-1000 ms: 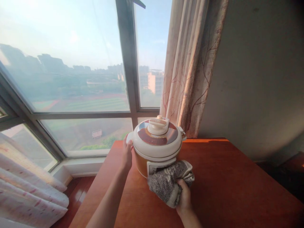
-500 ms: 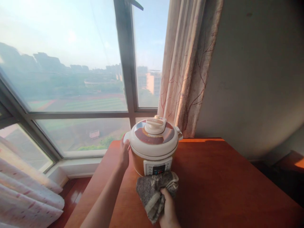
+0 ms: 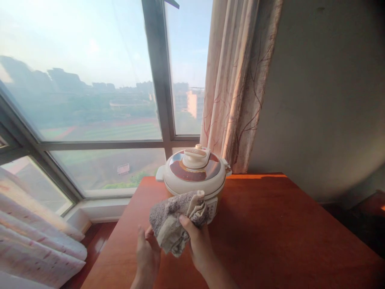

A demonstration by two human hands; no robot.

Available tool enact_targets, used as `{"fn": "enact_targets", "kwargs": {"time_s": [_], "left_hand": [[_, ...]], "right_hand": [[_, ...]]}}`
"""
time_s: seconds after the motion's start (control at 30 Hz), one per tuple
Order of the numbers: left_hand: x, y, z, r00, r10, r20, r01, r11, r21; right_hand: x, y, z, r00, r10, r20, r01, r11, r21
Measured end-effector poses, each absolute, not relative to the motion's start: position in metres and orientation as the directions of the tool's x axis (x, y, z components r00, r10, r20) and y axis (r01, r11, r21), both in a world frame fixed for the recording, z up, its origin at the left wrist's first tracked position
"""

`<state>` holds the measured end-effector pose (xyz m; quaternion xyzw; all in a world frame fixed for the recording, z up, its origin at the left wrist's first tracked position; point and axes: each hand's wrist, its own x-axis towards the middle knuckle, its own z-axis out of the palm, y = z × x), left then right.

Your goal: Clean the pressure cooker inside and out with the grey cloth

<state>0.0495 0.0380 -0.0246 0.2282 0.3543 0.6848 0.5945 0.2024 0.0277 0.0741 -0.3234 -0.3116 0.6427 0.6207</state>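
In front of me, a grey-brown cloth [image 3: 176,224] is bunched up in my right hand [image 3: 197,241], the thumb pressed on its folds. My left hand [image 3: 148,253] is beside the cloth's left edge, thumb raised and apart from the fingers. Whether its fingertips touch the cloth I cannot tell. Just beyond, an electric pressure cooker [image 3: 195,184] stands upright with its lid on. It has a white rim, side handles and a lid knob [image 3: 196,157]. The cloth and my right hand cover most of its front, including much of the control panel [image 3: 212,206].
The cooker stands on a reddish-brown wooden table [image 3: 270,228]. Behind it are a framed window [image 3: 164,80] and a patterned curtain [image 3: 234,88]. Another curtain [image 3: 39,241] hangs at lower left, and a grey wall [image 3: 325,100] is on the right.
My left hand has let go of the cooker's left handle and come down toward me beside the cloth. My right hand has raised the cloth and shifted it left.
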Motion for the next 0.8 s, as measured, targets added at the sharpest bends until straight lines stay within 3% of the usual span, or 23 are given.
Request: {"fn": "enact_targets", "kwargs": {"time_s": [0.07, 0.2, 0.33, 0.43, 0.53, 0.6, 0.67, 0.8], "left_hand": [[0.057, 0.015, -0.027, -0.050, 0.996, -0.077, -0.723, 0.017, 0.691], [0.061, -0.007, -0.017, -0.003, 0.999, -0.049, -0.756, 0.030, 0.654], [0.056, -0.008, -0.006, 0.131, 0.990, -0.052, -0.831, 0.138, 0.540], [0.049, -0.006, 0.003, 0.140, 0.989, -0.038, -0.868, 0.141, 0.476], [0.035, -0.004, 0.015, 0.043, 0.999, -0.007, -0.869, 0.040, 0.493], [0.024, -0.003, 0.024, -0.117, 0.993, -0.028, -0.834, -0.083, 0.546], [0.017, 0.000, 0.034, -0.329, 0.942, -0.060, -0.755, -0.224, 0.616], [0.019, 0.008, 0.052, -0.534, 0.834, -0.142, -0.680, -0.323, 0.658]], "right_hand": [[0.202, 0.028, 0.077, -0.068, 0.997, -0.025, -0.598, -0.061, -0.799], [0.210, 0.027, 0.072, -0.236, 0.968, -0.090, -0.574, -0.214, -0.791], [0.229, 0.028, 0.079, -0.429, 0.902, -0.038, -0.455, -0.253, -0.854], [0.249, 0.036, 0.101, -0.483, 0.873, 0.065, -0.389, -0.147, -0.909], [0.271, 0.054, 0.127, -0.492, 0.860, 0.133, -0.375, -0.072, -0.924], [0.285, 0.073, 0.141, -0.388, 0.902, 0.189, -0.393, 0.024, -0.919], [0.297, 0.098, 0.154, -0.174, 0.934, 0.312, -0.359, 0.235, -0.903], [0.306, 0.156, 0.170, -0.024, 0.793, 0.609, 0.037, 0.609, -0.792]]}}
